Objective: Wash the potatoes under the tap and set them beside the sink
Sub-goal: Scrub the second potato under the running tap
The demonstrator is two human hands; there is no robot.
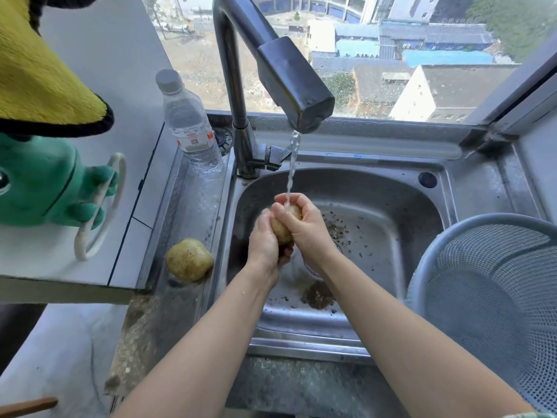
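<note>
You hold one potato [284,226] directly under the tap [297,86] stream, above the sink [391,212] basin. Your left hand [265,239] cups it from below; your right hand [304,221] wraps over the top, so both hands clasp it, probably to rub dirt off. A second potato [189,259] lies on the left ledge. Bottle [190,122] and colander [488,285] stand clear; nothing obstructs.
</note>
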